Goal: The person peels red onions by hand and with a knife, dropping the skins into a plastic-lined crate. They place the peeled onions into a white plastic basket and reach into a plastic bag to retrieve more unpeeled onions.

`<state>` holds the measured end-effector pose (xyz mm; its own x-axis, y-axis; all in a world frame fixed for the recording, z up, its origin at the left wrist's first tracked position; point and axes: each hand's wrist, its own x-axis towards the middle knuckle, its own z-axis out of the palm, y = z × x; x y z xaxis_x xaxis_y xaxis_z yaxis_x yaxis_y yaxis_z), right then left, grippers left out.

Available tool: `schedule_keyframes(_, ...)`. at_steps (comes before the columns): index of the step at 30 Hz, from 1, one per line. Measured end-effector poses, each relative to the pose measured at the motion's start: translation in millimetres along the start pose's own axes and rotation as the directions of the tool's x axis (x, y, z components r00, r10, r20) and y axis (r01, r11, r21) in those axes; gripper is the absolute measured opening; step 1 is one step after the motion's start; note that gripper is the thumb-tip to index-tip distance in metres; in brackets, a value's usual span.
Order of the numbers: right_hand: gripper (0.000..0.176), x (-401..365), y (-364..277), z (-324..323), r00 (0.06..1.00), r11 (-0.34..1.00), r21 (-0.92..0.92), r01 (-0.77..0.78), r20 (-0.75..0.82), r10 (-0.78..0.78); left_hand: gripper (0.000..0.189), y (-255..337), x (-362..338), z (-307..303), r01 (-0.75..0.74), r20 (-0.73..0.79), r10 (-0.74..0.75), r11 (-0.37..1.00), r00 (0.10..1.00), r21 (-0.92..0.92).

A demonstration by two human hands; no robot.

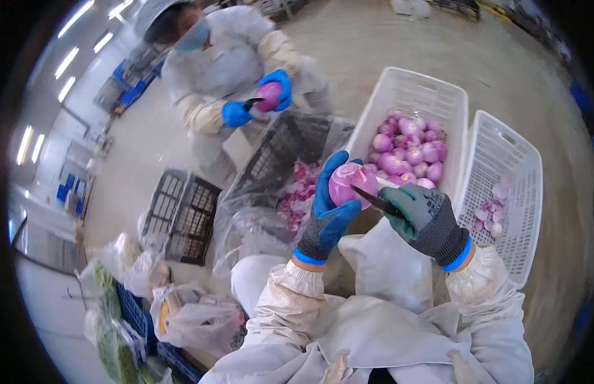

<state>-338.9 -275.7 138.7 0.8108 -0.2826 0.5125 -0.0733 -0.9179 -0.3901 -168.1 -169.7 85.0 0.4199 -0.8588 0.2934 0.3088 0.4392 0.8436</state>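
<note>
We hold a purple onion (349, 192) in our left hand (329, 214), the fingers curled around its side and base, the pale ringed cut end turned up. Our right hand (421, 214) is closed round the handle of a knife (372, 200); its tip overlaps the onion's side, though whether it touches we cannot tell. Our two hands stand near each other, with the blade spanning the gap between them.

Just past our hands rises the near end of a white crate (399, 80), part-filled with onions (409, 150). To its right, close alongside, a white basket (511, 230) holds a smaller heap of onions. On the left, a plastic-lined black crate (265, 157) with peelings (302, 192) inside crowds the white crate's edge, so our elbows have most freedom over our own lap. Floor (527, 77) opens beyond the white crate and along the basket's outer edge.

Any print on the plastic bags (198, 320) at lower left is too small for us to read.

The floor is smooth and greyish tan. Across the black crate a co-worker (220, 70) in white grips another onion and a knife in blue gloves. Bright strip lights (66, 63) line the ceiling.
</note>
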Motion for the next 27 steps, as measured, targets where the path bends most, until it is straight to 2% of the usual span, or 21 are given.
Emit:
schedule_keyframes(1, 0.028, 9.5, -8.2, 5.4, 1.000, 1.000, 0.014, 0.024, 0.015, -0.024, 0.085, 8.8, -8.0, -9.2, -0.023, -0.018, 0.024, 0.997, 1.000, 0.073)
schedule_keyframes(3, 0.026, 27.3, -23.7, 17.2, 0.976, 0.974, -0.140, 0.175, 0.151, -0.154, 0.086, 25.9, -22.9, -25.0, -0.040, -0.043, 0.043, 0.997, 0.998, 0.061)
schedule_keyframes(5, 0.021, 42.4, -40.9, 30.4, 0.961, 0.964, -0.133, 0.231, 0.183, -0.205, 0.085, 40.9, -38.0, -38.6, -0.039, -0.113, 0.057, 0.987, 0.992, 0.154)
schedule_keyframes(8, 0.019, 61.7, -59.5, 60.5, 0.922, 0.950, -0.078, 0.304, 0.274, -0.272, 0.084, 58.4, -58.4, -66.0, -0.068, -0.174, 0.097, 0.984, 0.980, 0.165)
schedule_keyframes(12, 0.017, 76.1, -75.7, 79.3, 0.904, 0.938, -0.041, 0.343, 0.284, -0.318, 0.083, 70.6, -71.1, -93.7, -0.070, -0.201, 0.115, 0.973, 0.973, 0.221)
schedule_keyframes(14, 0.017, 79.3, -77.5, 87.6, 0.904, 0.926, -0.102, 0.362, 0.280, -0.323, 0.083, 74.9, -74.7, -95.8, -0.084, -0.235, 0.137, 0.971, 0.962, 0.226)
schedule_keyframes(16, 0.017, 83.0, -75.5, 106.2, 0.904, 0.938, -0.072, 0.340, 0.298, -0.305, 0.083, 75.6, -77.8, -99.0, -0.093, -0.268, 0.155, 0.969, 0.951, 0.230)
schedule_keyframes(18, 0.017, 87.1, -72.4, 122.5, 0.906, 0.948, -0.041, 0.314, 0.313, -0.286, 0.081, 71.9, -79.1, -106.4, -0.071, -0.364, 0.291, 0.856, 0.885, 0.512)
schedule_keyframes(22, 0.017, 94.4, -74.0, 135.4, 0.900, 0.956, 0.012, 0.293, 0.334, -0.280, 0.082, 73.2, -84.8, -118.0, -0.045, -0.382, 0.338, 0.797, 0.860, 0.603)
schedule_keyframes(24, 0.019, 100.1, -71.1, 139.3, 0.901, 0.960, 0.005, 0.281, 0.342, -0.266, 0.074, 82.7, -84.8, -120.6, -0.044, -0.367, 0.130, 0.971, 0.921, 0.236)
schedule_keyframes(25, 0.018, 102.3, -66.3, 144.2, 0.887, 0.949, 0.059, 0.311, 0.340, -0.312, 0.074, 84.8, -84.9, -123.3, -0.041, -0.370, 0.129, 0.971, 0.920, 0.235)
schedule_keyframes(27, 0.017, 106.8, -63.1, 149.3, 0.871, 0.934, 0.120, 0.338, 0.338, -0.358, 0.069, 89.1, -85.4, -129.1, 0.074, -0.310, -0.096, 0.994, 0.946, -0.084)
